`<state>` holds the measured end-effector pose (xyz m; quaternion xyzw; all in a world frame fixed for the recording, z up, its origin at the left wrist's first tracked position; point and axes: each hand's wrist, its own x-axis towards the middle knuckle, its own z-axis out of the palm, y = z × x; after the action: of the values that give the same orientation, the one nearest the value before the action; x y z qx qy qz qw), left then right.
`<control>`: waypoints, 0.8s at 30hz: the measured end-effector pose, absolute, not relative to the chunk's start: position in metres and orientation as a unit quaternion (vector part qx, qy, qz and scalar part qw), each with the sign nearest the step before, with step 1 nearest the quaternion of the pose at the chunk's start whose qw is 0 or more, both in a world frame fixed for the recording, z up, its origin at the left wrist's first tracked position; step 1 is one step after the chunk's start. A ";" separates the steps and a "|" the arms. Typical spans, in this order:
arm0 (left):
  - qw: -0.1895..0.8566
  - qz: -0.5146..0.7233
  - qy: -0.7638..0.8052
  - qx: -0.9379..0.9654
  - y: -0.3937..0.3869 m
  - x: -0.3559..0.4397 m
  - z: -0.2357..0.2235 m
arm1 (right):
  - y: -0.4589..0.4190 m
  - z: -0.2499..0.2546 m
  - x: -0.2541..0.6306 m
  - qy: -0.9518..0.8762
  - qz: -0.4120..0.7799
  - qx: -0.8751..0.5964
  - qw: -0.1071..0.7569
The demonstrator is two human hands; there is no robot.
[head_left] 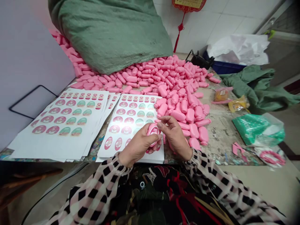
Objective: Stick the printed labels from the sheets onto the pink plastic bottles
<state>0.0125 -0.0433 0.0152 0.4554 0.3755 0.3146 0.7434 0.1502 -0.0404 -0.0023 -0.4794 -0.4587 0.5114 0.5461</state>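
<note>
My left hand [137,141] is wrapped round a small pink plastic bottle [153,128], its thumb across the front. An oval label in darker pink with white print shows on the bottle's face. At the bottle's upper right edge, the bent thumb and forefinger of my right hand [175,133] close on it; their tips partly hide that edge. Under my hands lies a sheet of stickers [122,120] with rows of pink and green arched labels and ovals along the bottom. My left hand covers some of the lower stickers.
Many pink bottles [178,115] lie heaped beyond and right of the sheet, below a green cloth sack [112,34]. More sticker sheets [53,145] are stacked at left. On the right are a green packet [257,128], pink-handled scissors [237,149] and a pink tape roll [272,157].
</note>
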 end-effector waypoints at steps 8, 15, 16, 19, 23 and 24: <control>0.694 0.251 0.455 0.499 -0.073 -0.041 0.023 | -0.053 0.008 0.157 -0.558 0.485 -0.515 0.435; 0.578 -0.010 0.667 0.470 -0.141 -0.182 -0.017 | -0.059 0.010 0.222 -0.628 0.291 -0.634 0.345; 0.519 -0.032 0.721 0.457 -0.149 -0.196 -0.030 | -0.060 0.009 0.230 -0.621 0.271 -0.659 0.327; 0.392 -0.073 0.795 0.456 -0.162 -0.223 -0.068 | -0.059 0.007 0.247 -0.591 0.237 -0.710 0.300; 0.354 -0.064 0.766 0.533 -0.151 -0.221 -0.091 | -0.041 0.008 0.253 -0.618 0.178 -0.702 0.305; 0.364 -0.049 0.752 0.547 -0.145 -0.216 -0.091 | -0.035 0.009 0.252 -0.638 0.141 -0.696 0.296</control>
<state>-0.2161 -0.1446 -0.0914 0.5474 0.7518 -0.0487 0.3644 0.2519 -0.0347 0.0085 -0.6962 -0.6384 0.1414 0.2963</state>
